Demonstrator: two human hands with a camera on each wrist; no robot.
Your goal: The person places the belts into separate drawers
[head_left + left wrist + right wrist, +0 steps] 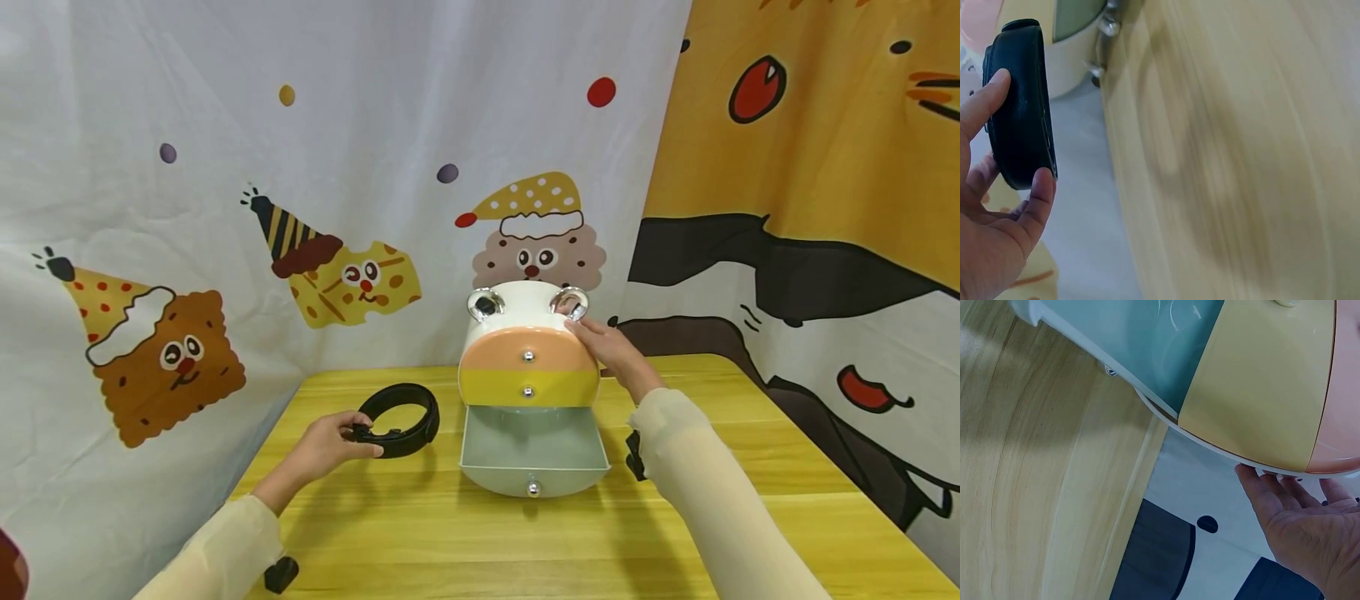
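My left hand (330, 447) pinches a coiled black belt (411, 442) above the table, thumb on one side and fingers on the other. In the left wrist view the belt (1019, 112) shows its broad outer face. A small drawer cabinet (517, 304) with a white body and two silver ring eyes stands right of the belt. Its bottom green drawer (495, 482) is pulled out, while the yellow drawer (491, 387) and orange drawer (487, 354) are closed. Extended fingers of my right hand (613, 348) touch the cabinet's upper right side; the right wrist view shows them along its edge.
The wood-grain table (525, 550) carries the cabinet near its far edge. Behind it hangs a white curtain (360, 167) with cartoon prints. Dark pieces show by each sleeve, and a red-brown object (11, 567) lies at the lower left corner.
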